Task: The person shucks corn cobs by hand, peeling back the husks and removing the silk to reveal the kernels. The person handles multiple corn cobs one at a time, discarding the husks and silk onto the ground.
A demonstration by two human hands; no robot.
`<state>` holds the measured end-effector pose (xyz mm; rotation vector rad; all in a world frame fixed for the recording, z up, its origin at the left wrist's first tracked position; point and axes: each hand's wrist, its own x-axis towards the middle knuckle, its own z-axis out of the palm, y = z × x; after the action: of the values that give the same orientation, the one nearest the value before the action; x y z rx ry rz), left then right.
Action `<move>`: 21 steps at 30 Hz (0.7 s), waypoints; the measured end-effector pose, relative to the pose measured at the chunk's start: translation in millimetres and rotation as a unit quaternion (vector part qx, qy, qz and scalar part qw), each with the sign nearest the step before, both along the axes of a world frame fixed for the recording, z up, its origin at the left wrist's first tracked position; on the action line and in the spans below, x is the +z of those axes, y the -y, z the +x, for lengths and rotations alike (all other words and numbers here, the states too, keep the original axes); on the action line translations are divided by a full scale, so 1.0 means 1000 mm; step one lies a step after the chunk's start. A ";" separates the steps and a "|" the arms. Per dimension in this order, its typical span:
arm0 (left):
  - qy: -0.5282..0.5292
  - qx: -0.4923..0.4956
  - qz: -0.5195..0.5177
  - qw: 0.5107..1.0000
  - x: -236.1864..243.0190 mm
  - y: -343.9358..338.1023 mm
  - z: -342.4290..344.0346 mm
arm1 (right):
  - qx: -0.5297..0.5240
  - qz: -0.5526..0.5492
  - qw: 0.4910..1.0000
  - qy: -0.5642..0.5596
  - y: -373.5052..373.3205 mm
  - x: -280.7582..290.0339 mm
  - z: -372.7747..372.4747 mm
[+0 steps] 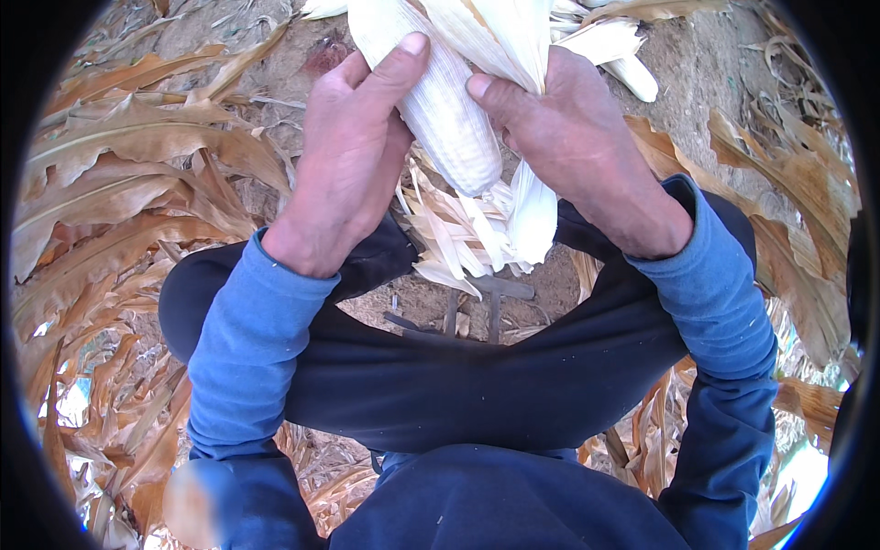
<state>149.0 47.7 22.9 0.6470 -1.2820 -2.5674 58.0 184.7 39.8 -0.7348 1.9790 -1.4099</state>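
A pale ear of corn [454,124] is held up in front of me, its rounded end pointing down toward my lap. My left hand [353,160] is closed round its left side, with the thumb lying along the top. My right hand [587,142] grips white husk leaves [509,41] at the ear's right side, and its thumb presses close to the ear. Part of the husk hangs below that hand. The fingers beneath the ear are mostly hidden, and the picture's upper edge cuts off the far end.
Stripped husks [449,234] lie on the soil between my bent legs [477,380]. Just nearer is a dark T-shaped piece [495,298], its kind unclear. Another pale ear [632,75] with husk lies beyond my right hand. Dry brown corn leaves [119,147] spread on both sides.
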 end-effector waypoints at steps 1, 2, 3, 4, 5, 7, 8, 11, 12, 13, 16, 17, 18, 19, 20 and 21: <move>0.002 -0.005 0.027 1.000 0.000 0.003 0.001 | 0.001 -0.004 1.000 -0.006 0.000 0.000 0.000; 0.004 -0.010 0.054 0.999 0.001 0.006 0.002 | 0.001 0.006 1.000 0.004 0.000 -0.001 0.000; -0.008 -0.012 0.060 0.998 0.002 0.007 0.003 | 0.002 0.015 1.000 0.014 0.000 -0.001 -0.002; -0.021 -0.015 0.069 0.997 0.003 0.008 0.004 | 0.002 0.025 0.999 0.021 -0.001 -0.001 -0.004; -0.035 -0.019 0.077 0.996 0.004 0.009 0.003 | 0.003 0.024 1.000 0.011 -0.001 -0.001 -0.006; -0.015 -0.032 0.012 0.999 0.007 0.009 0.002 | 0.005 0.019 1.000 -0.009 -0.001 -0.002 -0.009; -0.005 -0.038 -0.021 0.999 0.009 0.009 0.002 | 0.000 0.005 1.000 -0.023 -0.002 -0.003 -0.010; 0.014 -0.019 -0.052 0.998 0.007 0.009 0.002 | -0.005 -0.014 0.999 -0.050 -0.002 -0.006 -0.010; 0.017 -0.015 -0.056 0.998 0.007 0.010 0.003 | 0.001 -0.005 0.999 -0.051 -0.003 -0.004 -0.011; 0.020 -0.012 -0.061 0.998 0.007 0.011 0.003 | 0.005 0.004 0.999 -0.051 -0.004 -0.003 -0.011; 0.029 0.002 -0.076 0.997 0.005 0.009 0.002 | -0.016 0.011 1.000 -0.005 -0.004 -0.001 -0.012; 0.032 0.008 -0.081 0.996 0.005 0.008 0.002 | -0.006 -0.009 1.000 0.003 -0.003 -0.001 -0.012; 0.028 0.010 -0.081 0.996 0.005 0.007 0.002 | 0.004 -0.029 1.000 0.010 -0.003 -0.002 -0.012; 0.024 0.011 -0.081 0.996 0.006 0.006 0.002 | 0.012 -0.048 0.999 0.018 -0.003 -0.001 -0.012; 0.020 0.012 -0.080 0.996 0.007 0.005 0.002 | 0.015 -0.037 0.998 0.039 -0.003 0.000 -0.012; 0.018 0.012 -0.081 0.996 0.007 0.005 0.001 | 0.017 -0.026 0.998 0.061 -0.003 0.003 -0.013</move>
<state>149.6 43.0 29.7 0.6740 -1.4657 -2.4107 44.8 187.5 43.2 -0.6863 1.8349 -1.4554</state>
